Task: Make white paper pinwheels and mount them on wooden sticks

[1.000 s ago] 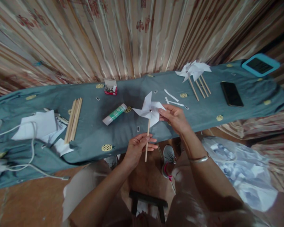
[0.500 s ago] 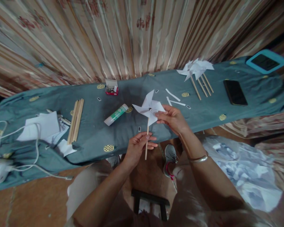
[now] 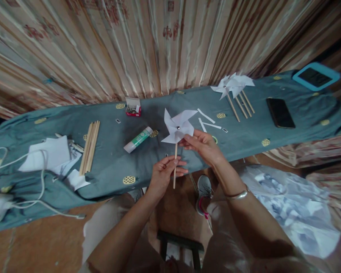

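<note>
A white paper pinwheel (image 3: 174, 120) with a shiny pin at its centre stands upright over the front of the table. Its wooden stick (image 3: 175, 151) is pinched between the thumb and fingers of my left hand (image 3: 164, 173). My right hand (image 3: 203, 146) has its thumb and fingers closed at the pinwheel's lower right blade; part of those fingers is hidden. Beyond it lie thin white paper strips (image 3: 206, 116). To the left rests a green and white glue stick (image 3: 138, 139), with an open red box of pins (image 3: 133, 110) behind.
Finished pinwheels (image 3: 233, 84) lie at the back right, near a black phone (image 3: 280, 113) and a blue-framed device (image 3: 316, 76). Wooden sticks (image 3: 90, 148), paper sheets (image 3: 49, 151) and a white cable (image 3: 42, 182) occupy the left. A bag of paper scraps (image 3: 290, 208) sits at lower right.
The pinwheel's blades have turned about the pin. My right hand has shifted slightly left and down along the blades, while my left hand keeps its hold on the stick.
</note>
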A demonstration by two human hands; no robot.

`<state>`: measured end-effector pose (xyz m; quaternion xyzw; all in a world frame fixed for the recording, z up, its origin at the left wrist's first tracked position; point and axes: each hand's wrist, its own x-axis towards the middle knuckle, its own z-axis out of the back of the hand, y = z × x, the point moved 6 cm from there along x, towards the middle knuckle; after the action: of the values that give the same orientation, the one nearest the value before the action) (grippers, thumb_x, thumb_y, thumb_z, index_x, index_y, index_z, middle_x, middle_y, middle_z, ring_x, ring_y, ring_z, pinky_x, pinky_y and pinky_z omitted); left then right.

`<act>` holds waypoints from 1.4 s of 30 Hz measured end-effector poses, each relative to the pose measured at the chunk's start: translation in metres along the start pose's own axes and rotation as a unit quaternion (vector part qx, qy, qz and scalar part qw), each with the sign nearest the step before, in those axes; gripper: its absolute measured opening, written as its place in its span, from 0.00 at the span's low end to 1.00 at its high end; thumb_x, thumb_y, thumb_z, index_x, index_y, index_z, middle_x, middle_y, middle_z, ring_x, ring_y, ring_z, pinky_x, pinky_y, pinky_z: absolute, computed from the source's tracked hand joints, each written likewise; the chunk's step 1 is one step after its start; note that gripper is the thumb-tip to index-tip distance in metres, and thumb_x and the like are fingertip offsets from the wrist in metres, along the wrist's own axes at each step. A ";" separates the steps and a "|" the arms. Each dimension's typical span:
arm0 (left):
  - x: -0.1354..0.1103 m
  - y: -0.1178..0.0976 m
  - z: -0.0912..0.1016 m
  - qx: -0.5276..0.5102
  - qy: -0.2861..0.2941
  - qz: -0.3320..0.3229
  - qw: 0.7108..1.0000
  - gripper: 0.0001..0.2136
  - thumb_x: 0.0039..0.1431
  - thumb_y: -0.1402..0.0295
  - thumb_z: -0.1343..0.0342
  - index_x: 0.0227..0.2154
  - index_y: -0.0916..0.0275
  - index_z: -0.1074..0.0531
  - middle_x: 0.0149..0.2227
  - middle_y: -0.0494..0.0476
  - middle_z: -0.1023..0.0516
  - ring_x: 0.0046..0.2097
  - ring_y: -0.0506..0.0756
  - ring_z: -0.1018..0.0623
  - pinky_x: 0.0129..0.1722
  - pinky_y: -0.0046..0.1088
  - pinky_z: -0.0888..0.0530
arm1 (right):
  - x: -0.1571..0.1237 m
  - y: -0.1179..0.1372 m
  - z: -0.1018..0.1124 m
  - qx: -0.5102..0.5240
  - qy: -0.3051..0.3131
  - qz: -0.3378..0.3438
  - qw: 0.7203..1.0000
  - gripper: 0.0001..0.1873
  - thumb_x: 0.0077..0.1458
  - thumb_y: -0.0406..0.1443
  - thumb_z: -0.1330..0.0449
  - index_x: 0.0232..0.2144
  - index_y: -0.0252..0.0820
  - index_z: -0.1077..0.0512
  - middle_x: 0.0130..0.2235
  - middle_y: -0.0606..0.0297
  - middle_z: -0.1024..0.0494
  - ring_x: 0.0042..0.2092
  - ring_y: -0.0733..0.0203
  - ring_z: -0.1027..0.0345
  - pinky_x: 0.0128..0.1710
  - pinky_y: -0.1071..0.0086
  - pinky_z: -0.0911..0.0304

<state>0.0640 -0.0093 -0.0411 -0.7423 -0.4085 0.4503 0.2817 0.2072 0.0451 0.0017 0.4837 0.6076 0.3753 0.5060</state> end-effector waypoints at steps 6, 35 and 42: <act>0.002 0.001 0.001 0.004 -0.005 -0.008 1.000 0.21 0.46 0.55 0.31 0.36 0.66 0.24 0.35 0.60 0.16 0.29 0.55 0.17 0.31 0.28 0.22 | 0.003 -0.005 0.013 0.012 -0.051 -0.009 0.999 0.29 0.34 0.62 0.31 0.27 0.45 0.23 0.29 0.64 0.18 0.30 0.63 0.24 0.30 0.71 0.29; 0.011 -0.009 -0.006 0.026 0.002 -0.044 0.999 0.22 0.46 0.55 0.32 0.39 0.66 0.27 0.33 0.59 0.16 0.28 0.54 0.17 0.29 0.25 0.23 | 0.000 -0.008 -0.004 -0.096 -0.016 0.058 0.994 0.26 0.39 0.59 0.33 0.24 0.43 0.21 0.29 0.66 0.19 0.28 0.65 0.30 0.30 0.70 0.34; 0.010 -0.009 -0.004 0.028 0.002 -0.037 0.999 0.23 0.47 0.54 0.31 0.39 0.65 0.27 0.34 0.60 0.16 0.30 0.55 0.17 0.30 0.27 0.23 | -0.003 0.001 0.016 -0.156 0.002 0.031 0.987 0.27 0.41 0.60 0.33 0.24 0.42 0.20 0.28 0.63 0.19 0.29 0.65 0.29 0.31 0.71 0.34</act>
<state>0.0673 0.0042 -0.0365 -0.7197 -0.4222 0.4492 0.3194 0.2232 0.0422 0.0001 0.4164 0.5276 0.4818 0.5623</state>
